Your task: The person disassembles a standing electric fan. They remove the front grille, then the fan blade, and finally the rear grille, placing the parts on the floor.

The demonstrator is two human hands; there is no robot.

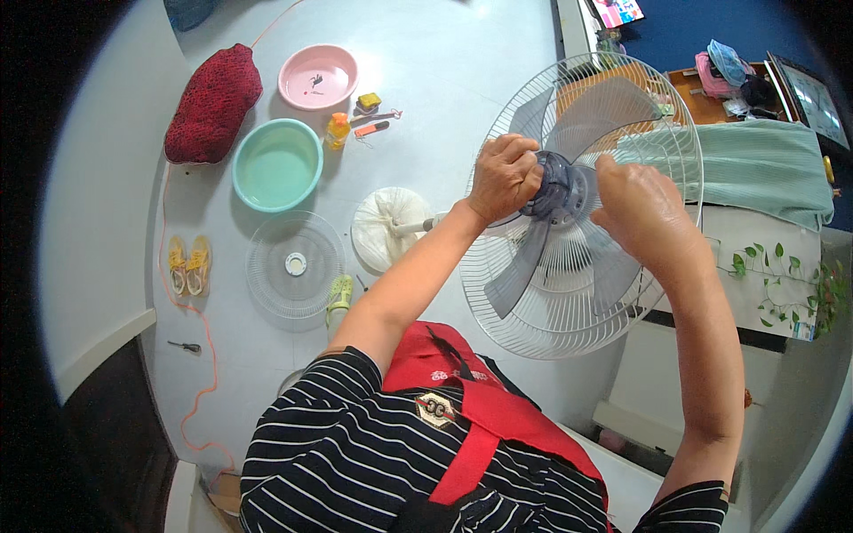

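Note:
A pedestal fan stands before me without its front cover, its grey see-through blades (pixel 597 118) bare inside the white wire rear guard (pixel 582 354). My left hand (pixel 508 176) is closed, its fingers curled against the left side of the dark hub (pixel 556 183). On the hub's other side, my right hand (pixel 647 211) is closed over the root of a blade; its fingertips are partly hidden. Behind my left forearm, the fan's pole runs to a round white base (pixel 378 233) that looks wrapped in a cover. The round front guard (pixel 295 298) lies on the floor.
Left on the floor are a green basin (pixel 240 169), a pink basin (pixel 291 91), an orange bottle (pixel 337 131), a red patterned bundle (pixel 213 102), yellow shoes (pixel 189 265), a screwdriver (pixel 186 346) and an orange cord (pixel 203 355). A cloth-draped desk (pixel 746 169) stands right, near a trailing plant (pixel 777 275).

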